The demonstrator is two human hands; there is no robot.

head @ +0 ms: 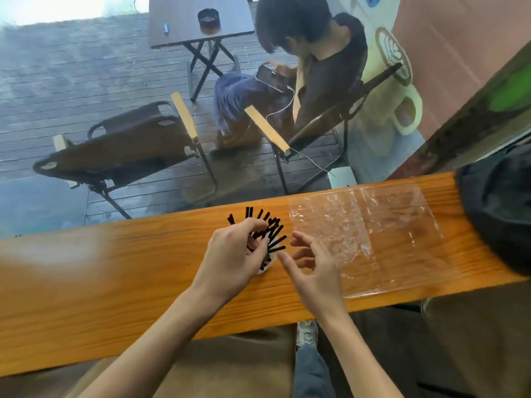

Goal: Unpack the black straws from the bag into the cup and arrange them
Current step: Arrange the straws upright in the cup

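Observation:
Several black straws (273,231) stand fanned out in a small white cup (265,268) on the wooden counter (115,271). Most of the cup is hidden behind my left hand (232,254), whose fingertips pinch some of the straws near their tops. Just right of the cup hovers my right hand (310,265), fingers loosely spread, holding nothing; its thumb tip is close to the cup rim. The clear plastic bag (370,237) lies flat on the counter to the right, with no straws visible in it.
A dark bag (500,208) sits at the counter's right end. Beyond the counter, behind glass, a person (310,67) sits in a folding chair with a phone. An unoccupied folding chair (123,147) and a small table (198,21) stand there too.

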